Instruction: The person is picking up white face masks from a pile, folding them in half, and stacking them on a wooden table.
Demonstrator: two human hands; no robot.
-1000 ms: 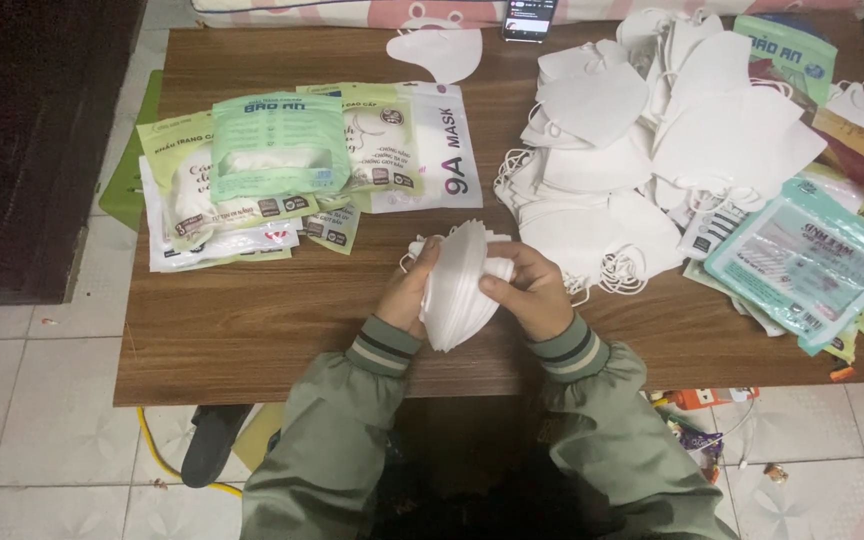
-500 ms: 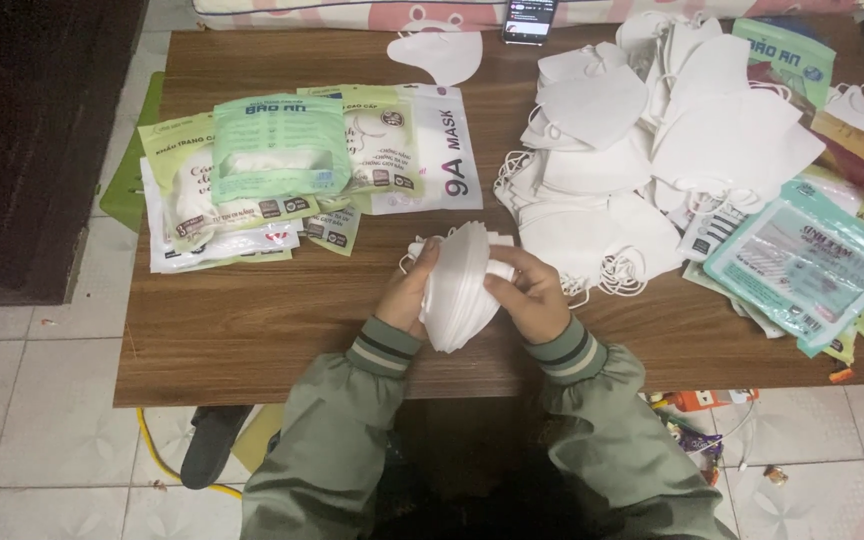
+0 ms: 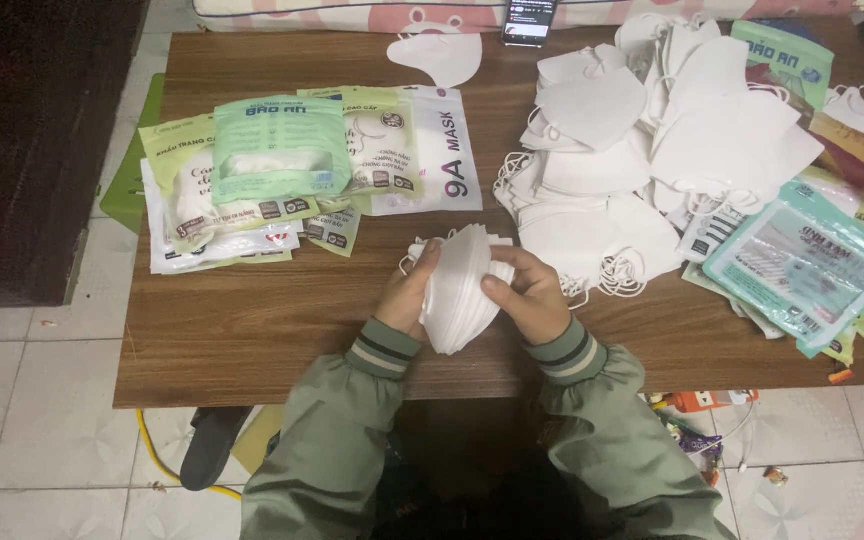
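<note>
A stack of white folded face masks (image 3: pixel 460 288) stands on edge near the front of the wooden table (image 3: pixel 252 330). My left hand (image 3: pixel 409 293) presses its left side and my right hand (image 3: pixel 529 293) grips its right side, thumb on the face of the stack. Both sleeves are green with striped cuffs. Ear loops stick out at the stack's top left.
A heap of loose white masks (image 3: pixel 642 150) covers the table's right half. Green and white mask packets (image 3: pixel 277 160) lie at the left, more packets (image 3: pixel 807 265) at the right edge. A single mask (image 3: pixel 442 55) and a phone (image 3: pixel 529 20) sit at the back.
</note>
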